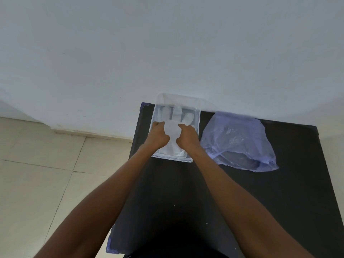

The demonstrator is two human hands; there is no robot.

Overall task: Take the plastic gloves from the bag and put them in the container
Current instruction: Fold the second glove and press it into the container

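Tabletop point(176, 202) is black and fills the lower middle of the view, with a pale wall behind its far edge and a tiled floor point(46, 174) to its left. Bag point(238, 140) of thin bluish plastic lies crumpled near the far right part of the tabletop, its open mouth turned to the near side, and something dark shows through it there. Clear container point(197, 116), rectangular and without a lid, stands at the far left corner, just beside the bag, and its far end reaches past the table edge.

Both bare forearms reach forward into the container. The left hand point(158, 135) and the right hand point(187, 136) are curled, fingers bent down, and each one pinches the plastic gloves point(174, 131) from its own side. The gloves are translucent white and lie flat inside the container, finger parts pointing to the far wall, cuff toward the near wall. Three glove fingers are seen beyond the hands. How many gloves are stacked there I cannot tell.
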